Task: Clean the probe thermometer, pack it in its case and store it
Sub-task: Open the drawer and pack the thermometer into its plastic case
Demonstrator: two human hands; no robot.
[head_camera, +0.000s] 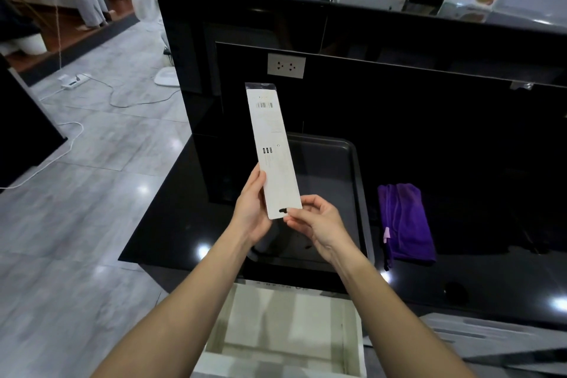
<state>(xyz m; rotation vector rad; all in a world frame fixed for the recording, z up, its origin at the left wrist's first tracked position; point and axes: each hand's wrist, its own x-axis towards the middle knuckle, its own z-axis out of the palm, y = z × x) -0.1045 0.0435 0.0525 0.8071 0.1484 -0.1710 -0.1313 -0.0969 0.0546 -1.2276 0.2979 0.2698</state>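
Observation:
A long white case (pixel 271 144) with a barcode near its top is held upright over the dark tray (pixel 352 163), its printed back facing me. My left hand (pixel 253 209) grips its lower left edge. My right hand (pixel 319 224) pinches its bottom end, beside the dark hanger slot. The probe thermometer itself is not visible; I cannot tell if it is inside the case. A folded purple cloth (pixel 405 221) lies on the black counter (pixel 491 239) to the right of the tray.
An open white drawer (pixel 285 334) sits below the counter's front edge, right under my forearms. A raised black back wall with a power socket (pixel 286 66) stands behind the tray. Grey tiled floor with cables and a fan base (pixel 165 78) lies to the left.

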